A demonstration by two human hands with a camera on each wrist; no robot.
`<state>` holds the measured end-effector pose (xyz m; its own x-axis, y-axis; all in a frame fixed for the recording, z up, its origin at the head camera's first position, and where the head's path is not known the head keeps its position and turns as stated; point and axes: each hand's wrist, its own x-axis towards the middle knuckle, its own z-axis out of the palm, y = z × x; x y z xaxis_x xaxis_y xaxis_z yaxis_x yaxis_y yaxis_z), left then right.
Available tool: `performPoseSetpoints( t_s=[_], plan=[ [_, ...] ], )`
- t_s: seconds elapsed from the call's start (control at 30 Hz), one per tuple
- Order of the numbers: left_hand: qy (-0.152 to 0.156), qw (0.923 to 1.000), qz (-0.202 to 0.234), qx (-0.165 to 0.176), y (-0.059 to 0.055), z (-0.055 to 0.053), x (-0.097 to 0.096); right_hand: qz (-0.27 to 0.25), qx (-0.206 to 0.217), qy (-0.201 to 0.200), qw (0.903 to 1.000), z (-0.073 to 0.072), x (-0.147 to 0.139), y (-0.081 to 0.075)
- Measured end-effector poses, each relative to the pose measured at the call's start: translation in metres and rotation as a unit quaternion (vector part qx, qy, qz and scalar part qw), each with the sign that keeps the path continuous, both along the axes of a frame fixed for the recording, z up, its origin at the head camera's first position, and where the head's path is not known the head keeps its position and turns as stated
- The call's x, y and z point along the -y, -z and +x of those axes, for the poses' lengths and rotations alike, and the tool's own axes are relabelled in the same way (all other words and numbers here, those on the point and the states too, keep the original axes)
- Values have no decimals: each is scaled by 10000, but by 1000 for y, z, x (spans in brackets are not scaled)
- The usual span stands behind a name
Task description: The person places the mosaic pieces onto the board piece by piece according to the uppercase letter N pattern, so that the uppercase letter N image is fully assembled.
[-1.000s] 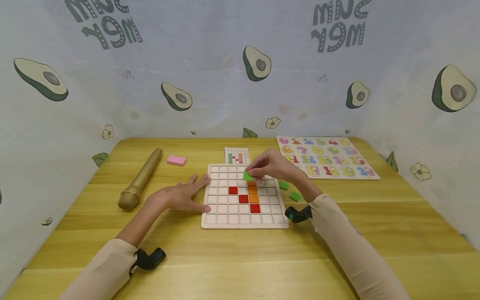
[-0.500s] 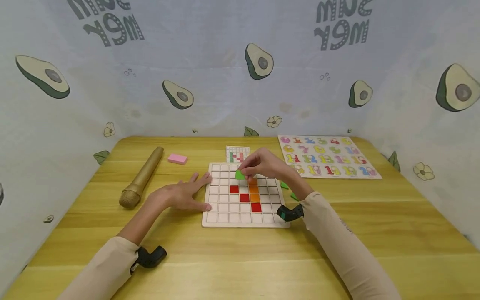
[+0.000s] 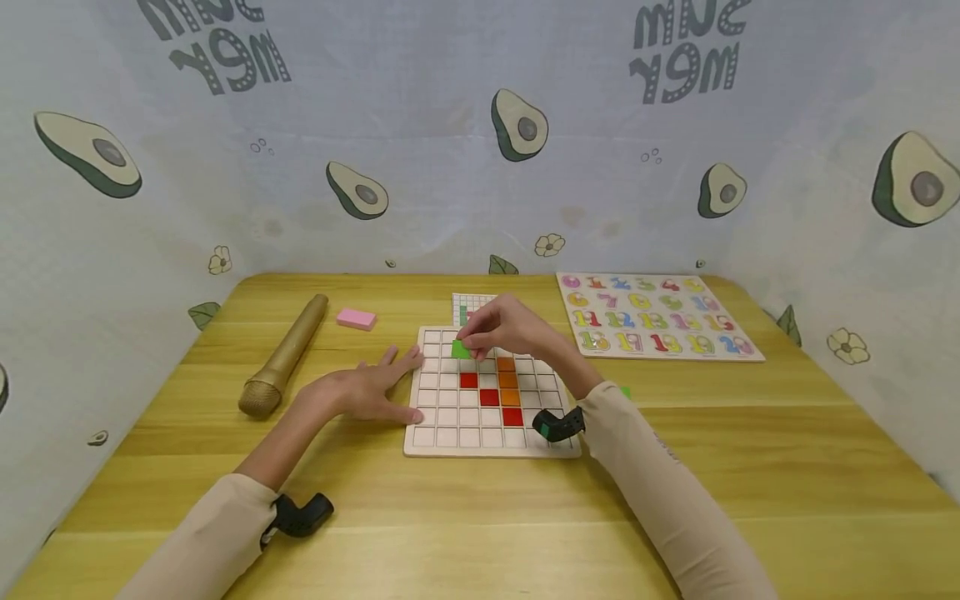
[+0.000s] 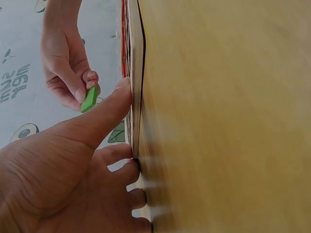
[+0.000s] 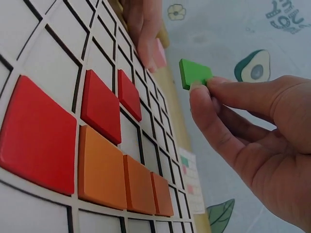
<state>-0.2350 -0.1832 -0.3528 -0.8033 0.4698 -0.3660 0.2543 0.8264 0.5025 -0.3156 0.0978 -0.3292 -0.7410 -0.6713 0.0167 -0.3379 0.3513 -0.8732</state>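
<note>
My right hand [image 3: 508,325] pinches a green square tile [image 3: 460,349] between thumb and fingers. In the right wrist view the tile [image 5: 194,74] is held apart from the pale grid board [image 5: 36,213], above it. On the board are red tiles [image 3: 489,397] in a diagonal and orange tiles [image 3: 507,380] in a column. My left hand [image 3: 362,392] has its fingers spread, with thumb and fingertips resting on the board's left edge; the left wrist view shows the thumb [image 4: 109,109] pressing the rim.
Behind the board lies a pattern card [image 3: 463,302], partly covered by my right hand. A pink block [image 3: 356,319] and a gold microphone [image 3: 285,358] lie left. A number puzzle board [image 3: 660,317] lies back right. A green tile [image 3: 625,392] shows beside my right sleeve.
My right hand has carried the green tile leftward over the upper rows of the board. The right forearm now covers most of the loose green tiles. My left hand stays on the board's edge.
</note>
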Motion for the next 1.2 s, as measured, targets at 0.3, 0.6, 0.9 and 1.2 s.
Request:
performPoseSetpoints(
  t_s=[0.3,0.6,0.9,1.2],
  plan=[
    [-99,9999,-56,2,8,-4,-1,44,33,91,9999,-3,9,9],
    [-180,9997,-186,48,9,-7,-4,270,-211,153,9993,-2,16,17],
    [-261,9990,-362,77,12,-9,1,540,-512,110,9972,1,24,19],
    [-253,9996,-89,90,41,-30,12,767,-1055,65,9914,5,28,19]
  ],
)
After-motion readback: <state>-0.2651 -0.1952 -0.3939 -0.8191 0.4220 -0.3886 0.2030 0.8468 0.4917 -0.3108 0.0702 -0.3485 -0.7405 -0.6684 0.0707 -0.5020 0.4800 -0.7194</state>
